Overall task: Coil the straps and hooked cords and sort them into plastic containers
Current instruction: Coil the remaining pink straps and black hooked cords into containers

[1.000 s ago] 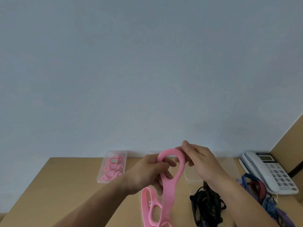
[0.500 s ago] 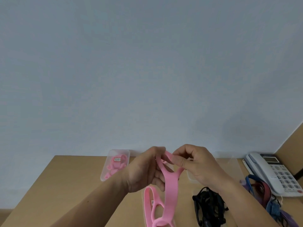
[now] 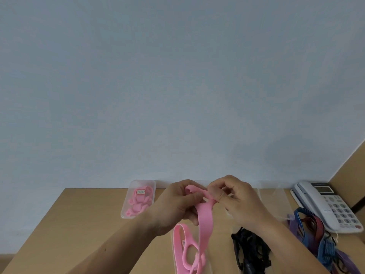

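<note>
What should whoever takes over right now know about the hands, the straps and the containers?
Left hand and right hand: both pinch the top end of the flat pink elastic strap above the wooden desk; its lower loops hang down to the desk.
Done: the clear plastic container at the back left already holds coiled pink straps.
Left: coil and box this strap, then the tangled black cords and the blue, red and purple straps beside the white desk telephone.

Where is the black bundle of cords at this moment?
In the head view, the black bundle of cords lies on the table at the lower right, under the right forearm, between the hanging pink strap and the blue and purple straps.
</note>
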Motion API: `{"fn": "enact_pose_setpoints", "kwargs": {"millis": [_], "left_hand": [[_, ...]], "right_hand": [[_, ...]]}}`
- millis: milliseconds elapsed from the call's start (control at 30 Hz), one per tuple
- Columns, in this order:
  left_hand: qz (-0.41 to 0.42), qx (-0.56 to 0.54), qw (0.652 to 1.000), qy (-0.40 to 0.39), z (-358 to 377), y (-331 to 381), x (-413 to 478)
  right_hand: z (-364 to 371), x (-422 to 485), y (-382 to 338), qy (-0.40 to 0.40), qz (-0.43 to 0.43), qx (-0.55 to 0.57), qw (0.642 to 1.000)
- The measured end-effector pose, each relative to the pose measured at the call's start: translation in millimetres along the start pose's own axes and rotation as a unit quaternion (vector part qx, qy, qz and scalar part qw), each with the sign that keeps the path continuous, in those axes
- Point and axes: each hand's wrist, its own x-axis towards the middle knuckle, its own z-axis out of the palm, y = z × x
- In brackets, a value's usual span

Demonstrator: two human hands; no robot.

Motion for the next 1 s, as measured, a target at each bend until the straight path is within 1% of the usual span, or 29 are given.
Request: {"fn": "enact_pose_setpoints", "kwargs": {"millis": [67, 100, 167, 233, 300, 367, 467, 567, 633, 667, 700, 767, 833, 867, 933, 1000], "left_hand": [[0.022, 0.045, 0.999, 0.013, 0.2, -2.2, -0.1], [0.030, 0.057, 0.998, 0.020, 0.8, -3.0, -0.5], [0.036, 0.069, 0.996, 0.035, 1.7, -4.2, -1.7], [0.023, 0.062, 0.997, 0.031, 2.6, -4.8, -3.1], [-0.009, 0.021, 1.000, 0.014, 4.5, -4.3, -3.8], [-0.036, -0.025, 0.999, 0.005, 6.4, -0.9, -4.3], [-0.065, -0.072, 0.995, 0.009, 6.5, 1.4, -4.2], [-0.085, -0.104, 0.991, 0.012, 5.1, 0.7, -4.4], [-0.085, -0.107, 0.991, 0.007, 4.1, 0.0, -5.2], [-0.084, -0.103, 0.991, 0.004, 3.4, -0.4, -5.6], [-0.080, -0.098, 0.992, 0.004, 2.6, -1.2, -5.7], [-0.066, -0.083, 0.994, 0.025, 0.2, -3.5, -5.4], [-0.035, -0.044, 0.997, 0.059, -1.9, -4.6, -4.7], [-0.013, -0.008, 0.997, 0.074, -2.1, -4.8, -4.0], [0.032, 0.072, 0.993, 0.088, -1.3, -5.0, -2.8], [0.072, 0.127, 0.985, 0.096, -0.3, -5.7, -0.9]], "right_hand": [[0.6, -0.5, -1.3, -0.012, 0.054, 0.054, 0.997], [0.9, -0.9, -0.4, -0.026, 0.066, 0.063, 0.996], [1.8, -2.6, 2.1, -0.048, 0.066, 0.051, 0.995], [2.6, -3.8, 3.9, -0.033, 0.051, 0.015, 0.998], [4.9, -4.1, 5.5, 0.001, 0.014, -0.052, 0.999], [9.3, -4.7, 5.8, 0.027, -0.034, -0.129, 0.991], [15.9, -7.8, 7.1, 0.053, -0.148, -0.222, 0.962], [17.3, -8.8, 9.3, 0.080, -0.243, -0.267, 0.929], [17.5, -8.6, 12.6, 0.087, -0.280, -0.272, 0.917], [17.3, -8.3, 14.8, 0.085, -0.285, -0.266, 0.917], [16.7, -8.0, 17.5, 0.079, -0.279, -0.252, 0.923], [14.4, -8.0, 24.1, 0.061, -0.233, -0.186, 0.952], [12.3, -8.8, 27.1, 0.033, -0.154, -0.074, 0.985], [12.5, -9.1, 26.5, 0.013, -0.111, -0.017, 0.994], [15.0, -7.9, 25.6, -0.013, -0.052, 0.047, 0.997], [16.5, -5.2, 23.3, -0.023, -0.013, 0.059, 0.998]]}}
